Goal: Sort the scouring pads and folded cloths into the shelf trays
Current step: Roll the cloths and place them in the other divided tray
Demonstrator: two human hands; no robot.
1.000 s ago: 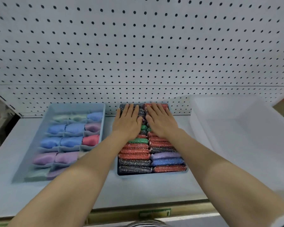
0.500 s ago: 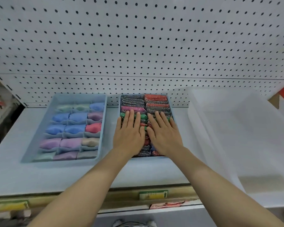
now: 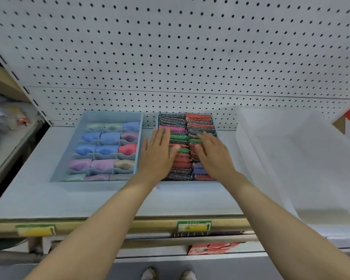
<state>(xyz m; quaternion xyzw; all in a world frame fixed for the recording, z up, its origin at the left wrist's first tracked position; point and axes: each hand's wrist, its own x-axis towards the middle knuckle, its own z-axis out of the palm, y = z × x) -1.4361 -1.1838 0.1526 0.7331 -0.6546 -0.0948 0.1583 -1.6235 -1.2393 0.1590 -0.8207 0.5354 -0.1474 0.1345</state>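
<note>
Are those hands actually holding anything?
No. Both the left hand and right hand lie open and flat over the scouring pads, gripping nothing.

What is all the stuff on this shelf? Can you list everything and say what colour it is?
Cloth tray: one, light blue, left on the shelf.
Folded cloths: many, blue, purple, red, green and beige, in rows inside it.
Pad tray: one, light blue, middle of the shelf.
Scouring pads: many, red, green, pink, purple and dark glittery, two packed columns.
Clear bin: one, see-through white, right.
Pegboard: one, white, behind.
Price labels: two, green and yellow, on the shelf edge.
Hands: left hand and right hand, flat over the pads.
</note>
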